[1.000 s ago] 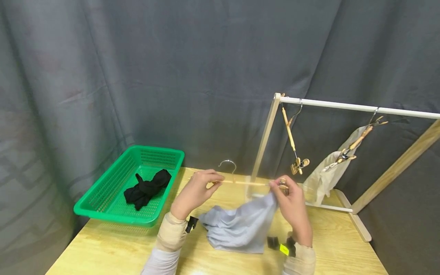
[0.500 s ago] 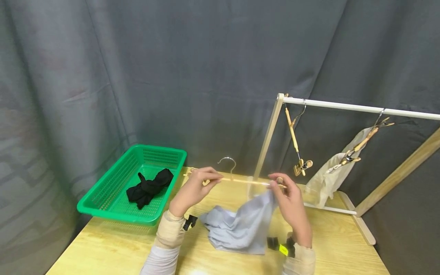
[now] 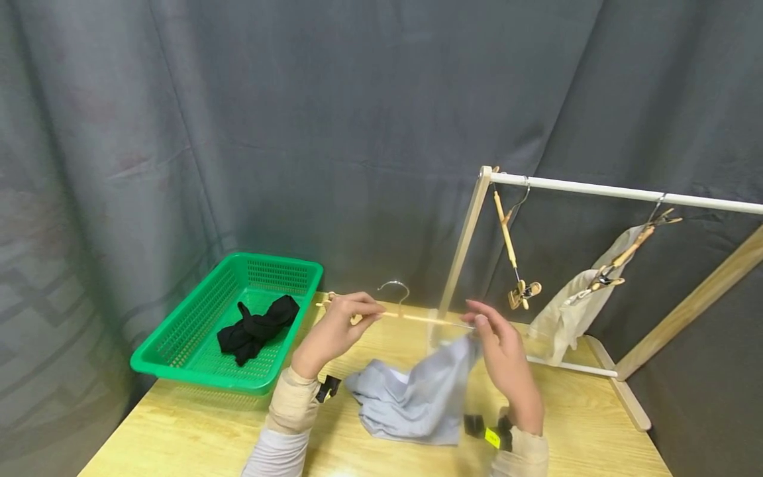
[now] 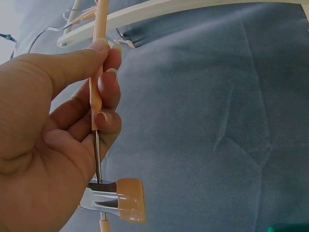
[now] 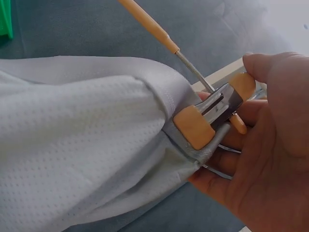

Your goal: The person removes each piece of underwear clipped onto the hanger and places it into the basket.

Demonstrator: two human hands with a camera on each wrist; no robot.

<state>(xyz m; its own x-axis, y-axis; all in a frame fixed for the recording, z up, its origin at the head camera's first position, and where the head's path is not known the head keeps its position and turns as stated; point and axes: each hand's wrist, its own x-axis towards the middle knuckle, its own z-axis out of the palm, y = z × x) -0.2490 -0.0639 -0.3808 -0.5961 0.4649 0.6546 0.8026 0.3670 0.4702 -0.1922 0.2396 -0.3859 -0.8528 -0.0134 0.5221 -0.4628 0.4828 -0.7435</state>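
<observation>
My left hand [image 3: 340,328] grips the wooden bar of a clip hanger [image 3: 426,319] between thumb and curled fingers. In the left wrist view, the free clip [image 4: 118,200] at that end has no cloth in it. At the other end, my right hand [image 3: 503,351] pinches the tan tail of a clip [image 5: 217,108], thumb on top and fingers behind. That clip's front pad lies on a corner of a light grey-blue garment [image 3: 417,397]. The rest of the garment hangs down and bunches over the table between my forearms.
A green basket [image 3: 280,371] with a black cloth [image 3: 256,328] stands at left. On the right, a rack with a white rail [image 3: 596,190] carries a bare clip hanger [image 3: 505,228] and another hanger with a cream garment [image 3: 572,305]. A grey curtain [image 3: 357,132] backs the table.
The hanger's right end has dipped slightly. My right fingers have straightened a little around the clip, which is now hidden in the head view. My left hand keeps its grip, barely moving.
</observation>
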